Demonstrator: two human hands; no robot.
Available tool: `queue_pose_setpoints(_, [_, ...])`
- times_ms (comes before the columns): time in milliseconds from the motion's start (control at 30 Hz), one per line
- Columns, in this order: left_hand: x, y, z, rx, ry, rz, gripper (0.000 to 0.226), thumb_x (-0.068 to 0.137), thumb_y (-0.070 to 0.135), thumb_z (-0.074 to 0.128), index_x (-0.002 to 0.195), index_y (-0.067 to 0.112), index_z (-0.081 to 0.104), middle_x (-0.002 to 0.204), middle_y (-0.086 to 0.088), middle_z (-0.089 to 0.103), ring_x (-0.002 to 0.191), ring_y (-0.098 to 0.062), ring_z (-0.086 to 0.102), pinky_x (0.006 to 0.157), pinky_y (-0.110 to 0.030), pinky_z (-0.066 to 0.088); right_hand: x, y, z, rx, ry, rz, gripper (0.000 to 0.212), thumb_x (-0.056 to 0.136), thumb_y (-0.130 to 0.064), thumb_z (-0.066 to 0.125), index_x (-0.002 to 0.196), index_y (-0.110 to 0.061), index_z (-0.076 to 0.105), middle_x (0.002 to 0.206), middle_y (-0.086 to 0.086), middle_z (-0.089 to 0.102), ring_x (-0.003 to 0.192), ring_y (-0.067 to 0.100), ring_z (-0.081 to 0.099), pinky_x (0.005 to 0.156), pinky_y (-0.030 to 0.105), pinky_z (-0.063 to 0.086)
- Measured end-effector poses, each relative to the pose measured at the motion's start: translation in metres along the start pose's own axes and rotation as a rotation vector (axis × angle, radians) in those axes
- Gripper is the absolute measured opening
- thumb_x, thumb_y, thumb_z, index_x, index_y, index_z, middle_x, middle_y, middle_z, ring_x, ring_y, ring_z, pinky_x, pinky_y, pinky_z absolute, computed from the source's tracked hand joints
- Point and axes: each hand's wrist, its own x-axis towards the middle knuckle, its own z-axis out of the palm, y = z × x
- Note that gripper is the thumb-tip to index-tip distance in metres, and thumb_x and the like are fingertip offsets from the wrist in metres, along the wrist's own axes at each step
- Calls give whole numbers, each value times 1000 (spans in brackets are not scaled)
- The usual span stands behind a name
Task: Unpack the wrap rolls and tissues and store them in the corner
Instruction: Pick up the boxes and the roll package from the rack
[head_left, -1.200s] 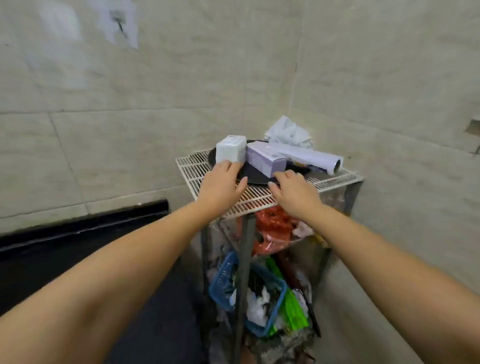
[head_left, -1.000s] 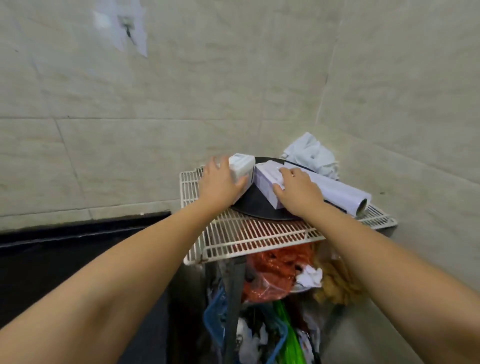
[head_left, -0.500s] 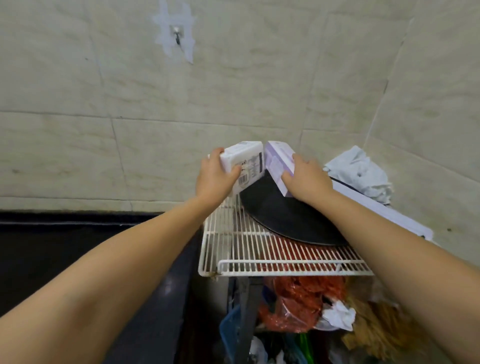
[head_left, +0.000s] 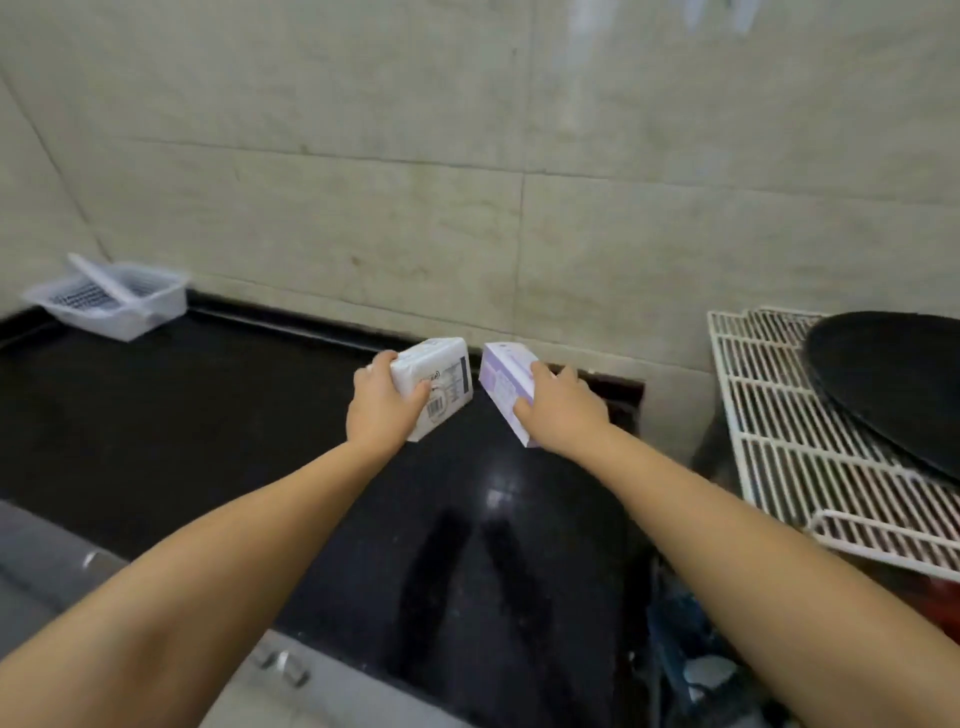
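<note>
My left hand (head_left: 382, 410) grips a white tissue pack (head_left: 441, 384) with a barcode label, held in the air above the black countertop (head_left: 156, 415). Just to its right, my right hand (head_left: 558, 410) holds a pale purple box (head_left: 504, 379), tilted, a small gap apart from the pack. Both are lifted clear of the white wire rack (head_left: 779, 441) at the right. The wrap roll is out of view.
A black round pan (head_left: 893, 384) lies on the wire rack. A clear plastic basket (head_left: 111, 301) stands in the far left corner of the counter against the tiled wall. Coloured clutter sits under the rack at lower right (head_left: 696, 665).
Both hands took hold of the tissue pack and purple box on the rack, lifted them off and carried them left over the black counter. My view swung left with them.
</note>
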Motion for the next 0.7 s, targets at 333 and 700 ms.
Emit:
queue_pose_setpoints(333, [-78,-151,19,165,-178,-130,64,81,38,62,134,30,28,133,-6,34,102,-31,56,74,-34,44,-64,2,168,-196,-214,106,63,91,-38,45,144,-22,16,130,15,35,110,29,45,78,38,48])
queue_pose_setpoints(700, [-28,-44,34,248,-165,182,58,89,34,55,138,10,37,144,-17,34,131,-34,34,106,-46,31,-27,26,48,-111,39,74,55,94,-43,39,142,-18,29,146,13,31,128,34,38,92,48,44])
